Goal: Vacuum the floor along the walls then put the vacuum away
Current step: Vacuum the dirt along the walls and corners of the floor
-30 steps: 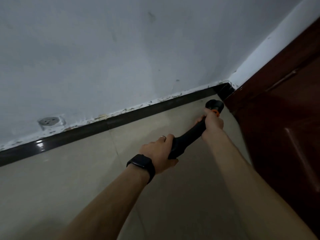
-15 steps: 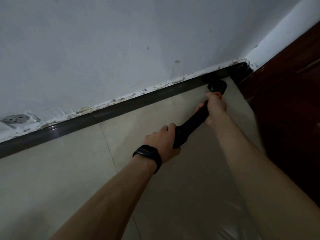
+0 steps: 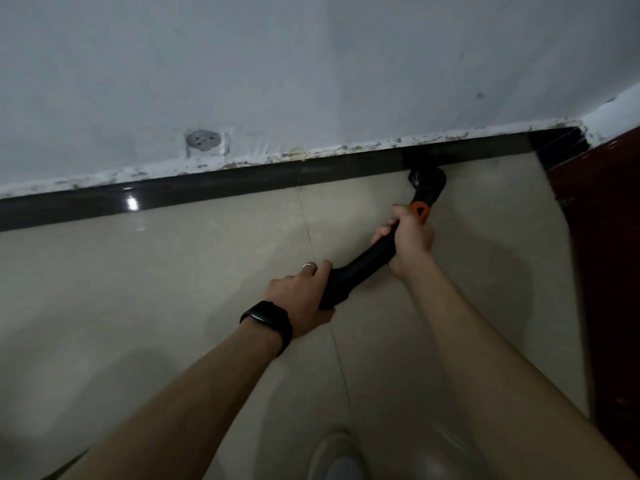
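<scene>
A black vacuum handle (image 3: 360,268) with an orange part (image 3: 419,208) runs diagonally over the beige tiled floor (image 3: 173,289). Its far black end (image 3: 427,183) points down at the floor beside the dark baseboard (image 3: 242,181). My left hand (image 3: 301,296), with a ring and a black wristband, grips the handle's near end. My right hand (image 3: 408,240) grips the handle higher up, just below the orange part. The vacuum's nozzle and body are out of sight.
A pale wall (image 3: 311,64) with chipped paint at its foot carries a round socket (image 3: 202,140) low on the left. A dark red-brown wooden door or cabinet (image 3: 609,254) stands at the right, meeting the wall at the corner. A shoe tip (image 3: 343,462) shows at the bottom edge.
The view has swung, so the wall now lies straighter across the frame and the socket sits nearer the middle. Both hands keep their grip; the handle's far end stays near the baseboard.
</scene>
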